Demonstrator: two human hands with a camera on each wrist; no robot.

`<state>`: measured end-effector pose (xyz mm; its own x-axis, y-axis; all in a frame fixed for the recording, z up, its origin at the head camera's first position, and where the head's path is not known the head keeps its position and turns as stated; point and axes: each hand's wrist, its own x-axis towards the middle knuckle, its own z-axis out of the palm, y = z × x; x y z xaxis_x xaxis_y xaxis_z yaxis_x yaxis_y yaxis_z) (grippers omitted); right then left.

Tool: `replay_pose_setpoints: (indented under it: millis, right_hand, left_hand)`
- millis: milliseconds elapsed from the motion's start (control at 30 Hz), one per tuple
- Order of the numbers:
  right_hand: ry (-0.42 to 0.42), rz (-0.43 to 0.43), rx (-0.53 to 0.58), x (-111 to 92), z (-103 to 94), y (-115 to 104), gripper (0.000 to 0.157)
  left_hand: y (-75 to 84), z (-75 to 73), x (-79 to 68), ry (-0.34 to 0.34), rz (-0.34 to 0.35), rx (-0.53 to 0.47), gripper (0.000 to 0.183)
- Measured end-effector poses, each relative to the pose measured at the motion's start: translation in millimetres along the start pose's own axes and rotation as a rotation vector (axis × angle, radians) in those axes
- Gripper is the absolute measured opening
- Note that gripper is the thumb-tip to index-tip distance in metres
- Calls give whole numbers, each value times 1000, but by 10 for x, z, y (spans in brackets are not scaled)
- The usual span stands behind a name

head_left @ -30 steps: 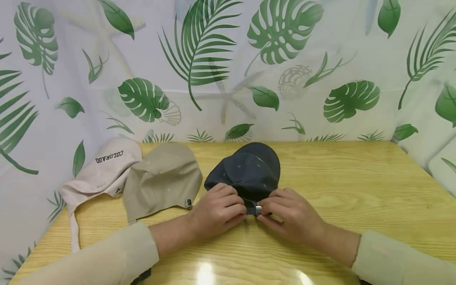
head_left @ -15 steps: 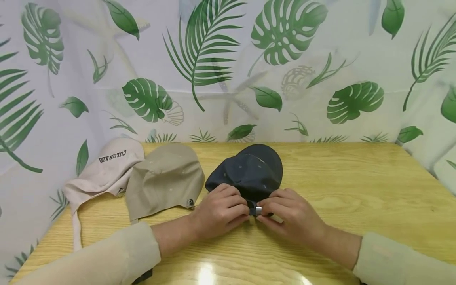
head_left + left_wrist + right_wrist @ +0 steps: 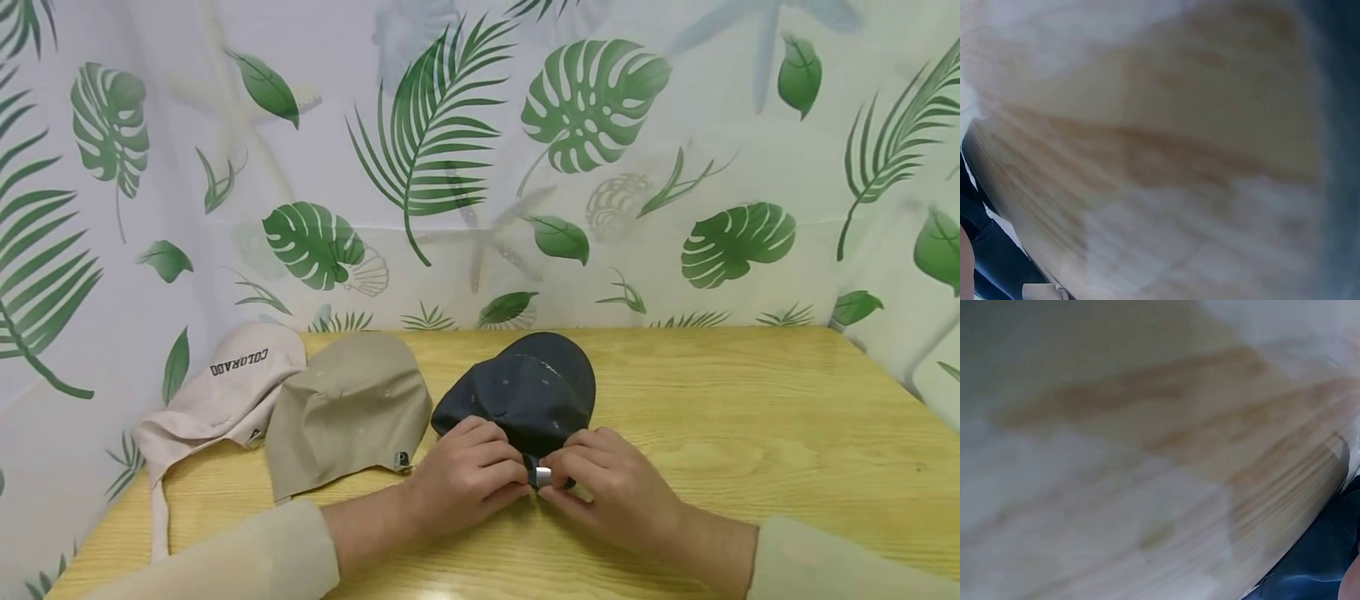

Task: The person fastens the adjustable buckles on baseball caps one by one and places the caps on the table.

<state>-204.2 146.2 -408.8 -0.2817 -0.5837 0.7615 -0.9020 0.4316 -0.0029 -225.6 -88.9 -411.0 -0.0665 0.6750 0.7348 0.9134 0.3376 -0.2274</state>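
Observation:
A dark navy cap [image 3: 517, 392] lies on the table in the head view, its brim toward the wall and its back strap toward the person. My left hand [image 3: 468, 479] pinches the strap from the left, fingers curled over it. From the right, my right hand [image 3: 607, 483] pinches the strap beside its silver metal buckle [image 3: 543, 476]. Only a short stretch of strap and the buckle show between the fingertips. Both wrist views hold mostly blurred table surface, with neither the cap nor the fingers in them.
Left of the navy cap lies a khaki cap [image 3: 348, 408], overlapping a pale pink cap [image 3: 232, 383] lettered COLORADO, whose strap hangs toward the near side. The wooden table [image 3: 750, 400] meets a leaf-patterned wall covering [image 3: 637, 208] at the back.
The head view has tilted up, so everything sits lower in it. My left fingertips have edged right along the strap toward the buckle. The caps lie where they were.

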Motion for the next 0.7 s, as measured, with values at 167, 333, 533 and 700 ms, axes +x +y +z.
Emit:
replay_pose_setpoints:
  millis: [167,333,533,700]
  right_hand:
    - [12,13,-17,-5,6,-24,27]
    - [-26,63,-50,7,4,-38,29]
    - [-36,61,-52,24,24,-19,32]
    - [-37,37,-54,2,-5,-28,35]
  left_hand:
    - [23,1,-17,-15,-30,13,17]
    - [6,-36,-25,-32,-57,50,10]
    - [-22,-58,-40,-33,-43,55,3]
    - [4,-22,-22,-15,14,41,5]
